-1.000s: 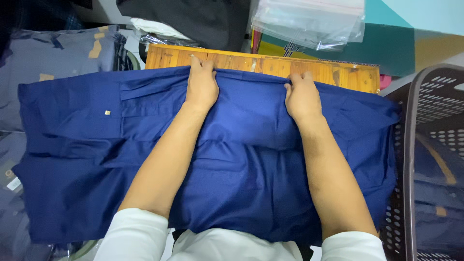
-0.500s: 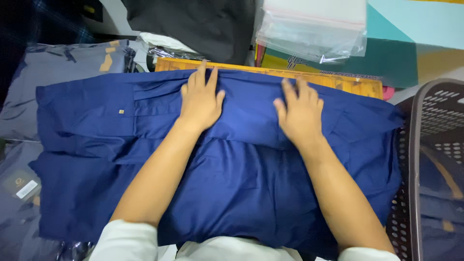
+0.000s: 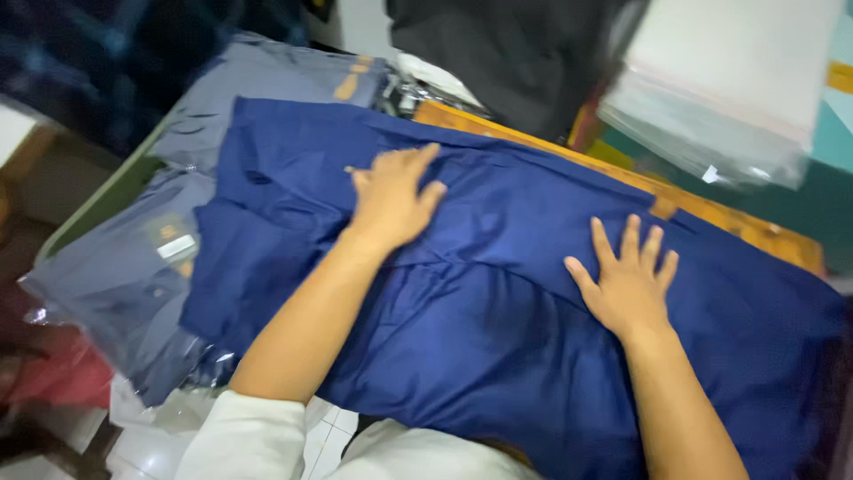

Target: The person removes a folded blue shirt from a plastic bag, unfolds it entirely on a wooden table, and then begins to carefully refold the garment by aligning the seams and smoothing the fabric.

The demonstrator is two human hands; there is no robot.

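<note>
A dark blue garment lies spread and partly folded over a wooden board. My left hand rests flat on its upper middle, fingers spread and pointing away from me. My right hand presses flat on the cloth further right, fingers apart. Neither hand grips anything. A fold runs across the cloth between the two hands.
Grey-blue garments in clear plastic bags lie at the left, one with a small white label. A stack of clear plastic bags sits at the upper right. Dark cloth hangs behind the board. White tiled floor shows below.
The view has swung left and tilted. My right hand has slid down and toward me over the cloth. The left hand stays near the upper fold.
</note>
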